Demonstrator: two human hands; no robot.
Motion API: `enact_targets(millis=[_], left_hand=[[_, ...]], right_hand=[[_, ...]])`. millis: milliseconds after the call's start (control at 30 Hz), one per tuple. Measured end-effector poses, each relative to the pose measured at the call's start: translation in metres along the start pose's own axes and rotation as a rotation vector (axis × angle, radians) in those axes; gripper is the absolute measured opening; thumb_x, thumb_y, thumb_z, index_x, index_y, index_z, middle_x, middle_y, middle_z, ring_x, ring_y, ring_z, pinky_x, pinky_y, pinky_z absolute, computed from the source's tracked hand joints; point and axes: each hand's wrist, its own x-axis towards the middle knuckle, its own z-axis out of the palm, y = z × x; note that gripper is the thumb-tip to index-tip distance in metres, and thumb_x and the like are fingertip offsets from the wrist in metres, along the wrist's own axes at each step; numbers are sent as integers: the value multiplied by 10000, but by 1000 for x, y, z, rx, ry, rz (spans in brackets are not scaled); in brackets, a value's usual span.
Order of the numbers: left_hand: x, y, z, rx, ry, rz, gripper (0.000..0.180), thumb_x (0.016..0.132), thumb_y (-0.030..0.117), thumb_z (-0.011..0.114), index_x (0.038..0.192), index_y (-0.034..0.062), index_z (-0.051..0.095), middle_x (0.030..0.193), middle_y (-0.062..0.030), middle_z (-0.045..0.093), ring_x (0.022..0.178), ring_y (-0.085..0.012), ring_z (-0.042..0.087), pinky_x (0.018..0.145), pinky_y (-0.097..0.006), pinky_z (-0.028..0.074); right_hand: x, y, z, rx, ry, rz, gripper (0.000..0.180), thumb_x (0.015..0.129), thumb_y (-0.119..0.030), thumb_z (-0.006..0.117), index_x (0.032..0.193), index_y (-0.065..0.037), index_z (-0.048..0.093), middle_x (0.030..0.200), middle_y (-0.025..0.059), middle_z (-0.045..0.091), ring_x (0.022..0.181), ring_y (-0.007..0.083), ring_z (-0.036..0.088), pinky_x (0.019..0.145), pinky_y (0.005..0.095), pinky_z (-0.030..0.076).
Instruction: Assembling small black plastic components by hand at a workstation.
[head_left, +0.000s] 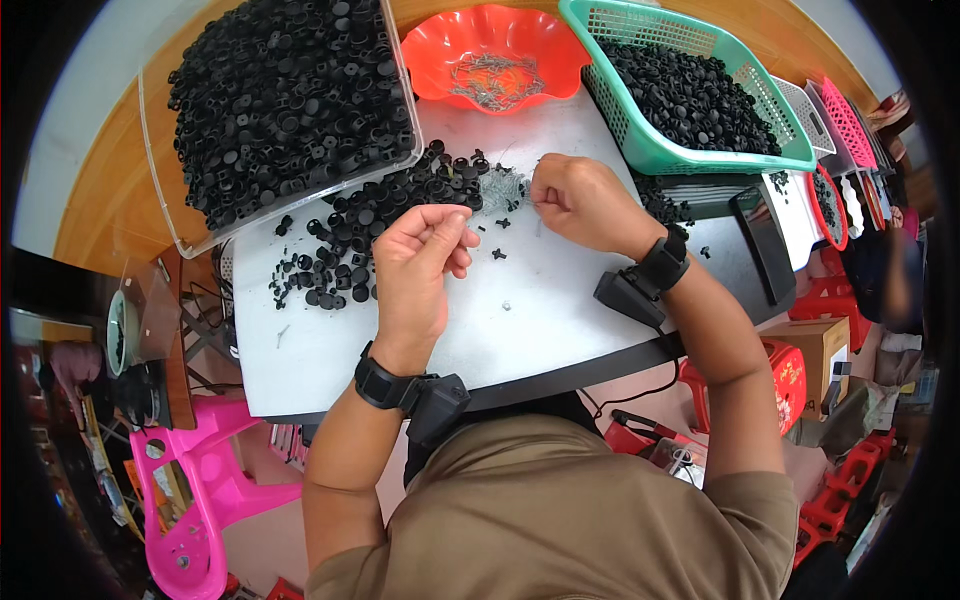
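My left hand (425, 255) is raised over the near side of a heap of round black plastic caps (375, 205). Its thumb presses against the curled fingers, and whatever may be between them is too small to make out. My right hand (590, 205) is closed in a pinch beside a little pile of thin silvery metal pieces (500, 190). What its fingertips hold, if anything, is hidden. Between the hands, a few small black cross-shaped pieces (499, 254) lie on the white tabletop (500, 330).
A clear bin (410, 150) full of black caps stands at the far left. Behind the heap is a red scalloped bowl (430, 50) with metal pins. A green basket (690, 158) of black parts sits at the far right, near a dark flat phone-like object (762, 245).
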Motion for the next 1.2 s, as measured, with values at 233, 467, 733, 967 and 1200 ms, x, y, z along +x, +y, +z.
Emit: enact_targets(millis=[233, 467, 733, 967, 1200], left_hand=[[-5, -1, 12, 170, 6, 15, 130, 879, 111, 592, 933, -1, 631, 725, -39, 614, 582, -59, 507, 528, -181, 394], [-12, 13, 2, 240, 82, 81, 126, 874, 97, 589, 939, -2, 630, 732, -40, 618, 582, -56, 508, 522, -172, 394], [-56, 50, -44, 604, 295, 206, 96, 862, 71, 601, 925, 14, 645, 727, -36, 629, 561, -42, 494, 487, -160, 367], [-67, 33, -54, 1071, 281, 307, 114, 816, -9, 607, 926, -5, 637, 770, 9, 580, 636, -33, 453, 592, -164, 383], [-68, 40, -81, 1039, 365, 299, 152, 798, -23, 605, 945, -4, 637, 819, -2, 590, 674, -43, 472, 630, -177, 406]], right_hand=[[-9, -5, 1, 605, -56, 22, 81, 716, 27, 614, 793, 17, 593, 705, 91, 593, 633, 166, 589, 562, 290, 468], [-12, -10, 7, 918, -71, 54, 44, 815, 34, 588, 853, 16, 600, 741, 30, 590, 622, 69, 540, 510, 209, 449], [-10, -9, 5, 906, -16, 43, 15, 837, -3, 571, 848, -11, 577, 706, -6, 556, 618, 50, 527, 530, 196, 456], [-9, -13, 8, 879, 36, -8, 18, 839, -11, 577, 856, -8, 575, 709, -3, 557, 612, 49, 525, 526, 200, 459], [-13, -13, 12, 926, -6, 33, 42, 826, 9, 584, 865, 14, 569, 726, 16, 567, 611, 61, 541, 514, 203, 465]])
